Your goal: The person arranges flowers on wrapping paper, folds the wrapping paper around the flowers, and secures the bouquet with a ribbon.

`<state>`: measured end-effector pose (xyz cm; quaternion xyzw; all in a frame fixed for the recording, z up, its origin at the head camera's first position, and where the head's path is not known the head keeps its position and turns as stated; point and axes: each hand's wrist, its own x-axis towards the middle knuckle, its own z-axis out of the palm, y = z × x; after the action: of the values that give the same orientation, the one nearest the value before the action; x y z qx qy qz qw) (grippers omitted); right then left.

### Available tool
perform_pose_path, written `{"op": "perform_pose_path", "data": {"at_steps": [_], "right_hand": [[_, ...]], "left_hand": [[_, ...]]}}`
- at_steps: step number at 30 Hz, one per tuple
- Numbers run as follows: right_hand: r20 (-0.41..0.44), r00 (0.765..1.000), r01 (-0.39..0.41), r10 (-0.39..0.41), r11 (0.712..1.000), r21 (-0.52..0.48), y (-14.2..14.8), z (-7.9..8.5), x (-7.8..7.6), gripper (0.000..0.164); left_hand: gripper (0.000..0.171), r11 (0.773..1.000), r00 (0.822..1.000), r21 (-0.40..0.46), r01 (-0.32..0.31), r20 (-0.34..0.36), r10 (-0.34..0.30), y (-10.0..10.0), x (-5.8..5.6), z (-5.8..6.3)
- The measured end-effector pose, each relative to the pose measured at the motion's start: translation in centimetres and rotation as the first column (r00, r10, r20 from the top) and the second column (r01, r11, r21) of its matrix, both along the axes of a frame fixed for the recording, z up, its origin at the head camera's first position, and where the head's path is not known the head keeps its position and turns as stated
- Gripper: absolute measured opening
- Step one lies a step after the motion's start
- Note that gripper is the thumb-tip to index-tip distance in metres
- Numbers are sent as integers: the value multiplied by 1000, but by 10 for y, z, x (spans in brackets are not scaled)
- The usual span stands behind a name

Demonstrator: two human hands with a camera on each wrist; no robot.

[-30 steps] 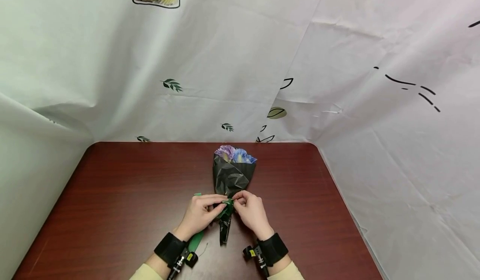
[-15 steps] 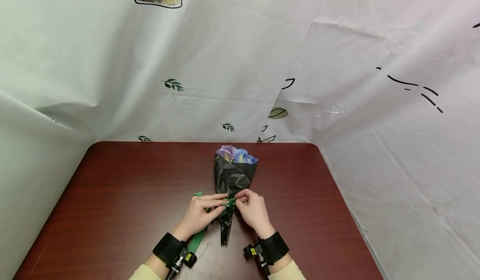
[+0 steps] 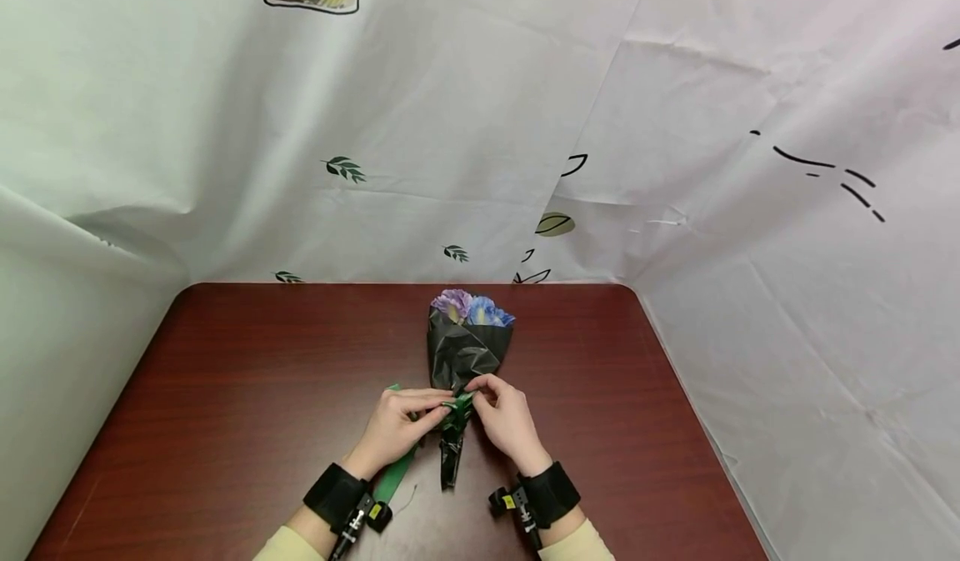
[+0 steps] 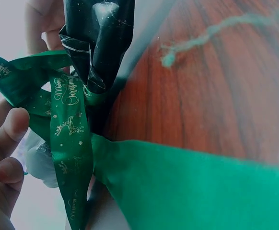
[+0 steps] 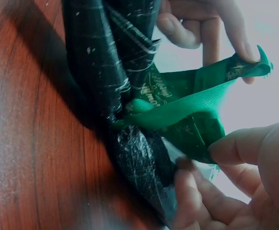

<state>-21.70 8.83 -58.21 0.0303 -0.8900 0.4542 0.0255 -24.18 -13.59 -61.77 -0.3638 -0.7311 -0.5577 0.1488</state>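
A bouquet of purple and blue flowers [image 3: 483, 311], wrapped in black paper [image 3: 465, 357], lies on the table with its narrow stem end toward me. Green ribbon [image 5: 178, 110] with gold print is looped round the wrap's narrow waist. My left hand [image 3: 397, 423] pinches a loop of it from the left, thumb and finger together in the right wrist view. On the other side, my right hand [image 3: 508, 419] pinches a fold of the ribbon between thumb and finger. One long ribbon tail [image 4: 178, 182] runs out beneath my left wrist; another hangs in front of the knot.
Dark red wooden table [image 3: 262, 378] underneath, with a white printed cloth [image 3: 420, 127] along its back and sides. A thin green thread [image 4: 216, 33] lies near the stem end. Each wrist wears a black strap with a small camera.
My right hand has shifted slightly up, its fingertips drawing the ribbon a little toward the right. The left hand keeps its hold, and the bouquet stays almost in place.
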Motion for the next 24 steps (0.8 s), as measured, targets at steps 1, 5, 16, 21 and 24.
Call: {"op": "perform_pose_path", "data": {"at_steps": [1, 5, 16, 21, 24], "right_hand": [[1, 1000, -7, 7, 1000, -8, 0, 0, 0, 19], [-8, 1000, -22, 22, 1000, -18, 0, -2, 0, 19], [30, 998, -45, 48, 995, -93, 3, -3, -1, 19], [59, 993, -90, 101, 982, -164, 3, -2, -3, 27], [53, 993, -100, 110, 982, -163, 3, -3, -2, 30]], "left_hand": [[19, 1000, 1000, -1, -2, 2, 2, 0, 0, 0], [19, 1000, 1000, 1, 4, 7, -4, 0, 0, -1], [20, 1000, 999, 0, -17, -27, 17, 0, 0, 0], [21, 1000, 999, 7, -17, -36, 17, 1, -1, 1], [22, 1000, 999, 2, -19, -36, 19, 1, -2, 1]]}}
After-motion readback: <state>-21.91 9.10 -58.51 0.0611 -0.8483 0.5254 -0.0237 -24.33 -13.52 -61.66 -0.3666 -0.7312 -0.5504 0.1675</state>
